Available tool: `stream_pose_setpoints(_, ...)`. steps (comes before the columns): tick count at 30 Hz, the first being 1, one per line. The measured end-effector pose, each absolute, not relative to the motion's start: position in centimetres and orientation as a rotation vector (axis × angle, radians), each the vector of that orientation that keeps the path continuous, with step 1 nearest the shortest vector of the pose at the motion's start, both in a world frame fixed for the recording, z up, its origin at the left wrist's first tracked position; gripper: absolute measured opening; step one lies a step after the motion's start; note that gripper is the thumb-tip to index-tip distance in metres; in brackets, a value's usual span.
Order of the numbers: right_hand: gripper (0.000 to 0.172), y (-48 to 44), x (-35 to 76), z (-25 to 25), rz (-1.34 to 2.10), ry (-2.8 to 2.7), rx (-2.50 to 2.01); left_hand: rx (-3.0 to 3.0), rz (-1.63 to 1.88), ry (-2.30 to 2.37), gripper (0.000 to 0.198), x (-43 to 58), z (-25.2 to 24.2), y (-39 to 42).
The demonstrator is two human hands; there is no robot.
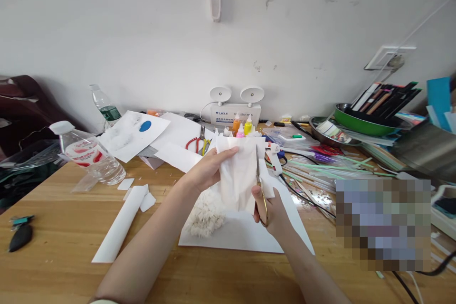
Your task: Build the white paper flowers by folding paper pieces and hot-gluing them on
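My left hand (pixel 210 167) pinches a white tissue (pixel 238 175) along its left side, thumb on the front face, and holds it upright above the table. A pair of scissors (pixel 261 185) with gold handles is in my right hand (pixel 272 211), fingers closed round the loops. The blades point up along the right part of the tissue; whether they are apart I cannot tell. Beneath both hands lies a white paper sheet (pixel 245 237). On its left side rests a fluffy heap of shredded white pieces (pixel 206 216), next to my left forearm.
A water bottle (pixel 90 154) leans at the left, near a rolled white paper (pixel 120 224). Pliers (pixel 194 145), paint bottles (pixel 240 129) and an emergency light (pixel 235 111) stand behind. A glue gun (pixel 273 157), thin strips and a green bowl of markers (pixel 366 121) crowd the right.
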State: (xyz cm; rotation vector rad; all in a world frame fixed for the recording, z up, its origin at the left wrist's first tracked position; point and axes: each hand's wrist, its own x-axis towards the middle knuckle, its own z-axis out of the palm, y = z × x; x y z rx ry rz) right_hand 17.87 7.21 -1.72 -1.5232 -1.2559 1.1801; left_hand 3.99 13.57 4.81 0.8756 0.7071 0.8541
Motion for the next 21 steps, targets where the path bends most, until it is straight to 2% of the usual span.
stream_pose_setpoints(13, 0.059, 7.07, 18.13, -2.59, 1.208, -1.289, -1.428, 0.855, 0.853, 0.729, 0.016, 3.93, 4.93, 13.44)
stream_pose_setpoints(21, 0.063, 6.93, 18.62, -2.25, 1.011, -1.417, -1.360, 0.840, 0.814, 0.810, 0.021, 4.37, 4.85, 13.13)
